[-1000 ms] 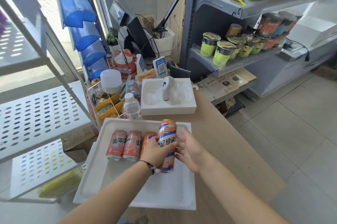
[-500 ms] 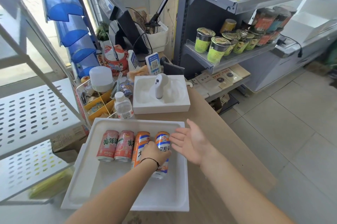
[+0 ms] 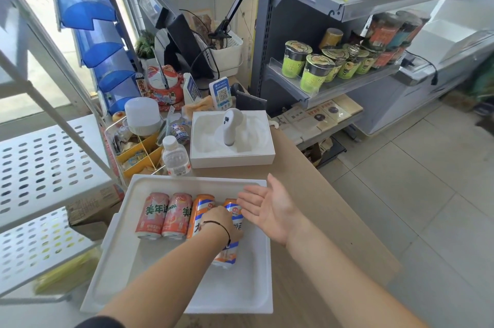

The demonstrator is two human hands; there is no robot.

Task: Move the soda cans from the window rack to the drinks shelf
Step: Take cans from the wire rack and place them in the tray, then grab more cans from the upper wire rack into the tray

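The left hand (image 3: 223, 221) lies over the rightmost orange can (image 3: 230, 237), its fingers curled round the can's upper part, wrist bent down and forearm reaching in from the near edge of the tray (image 3: 165, 269). Just to its right the right hand (image 3: 267, 207) hovers with palm turned up and fingers spread, holding nothing; whether its fingertips touch the can's top I cannot tell. All four cans lie on their sides in the tray: a second orange can (image 3: 199, 214) tight against the left of the gripped one, and two pink cans (image 3: 163, 215) further left, the row touching side by side. The risk, as I judge it, is rolling: the cans are round and lie loose on a smooth tray, so lifting or dragging the gripped one could nudge its neighbour and set the row rolling. A grip from above on a lying can may also slip as it is turned upright. The shelves (image 3: 334, 87) stand well away to the right, so a long carry follows.
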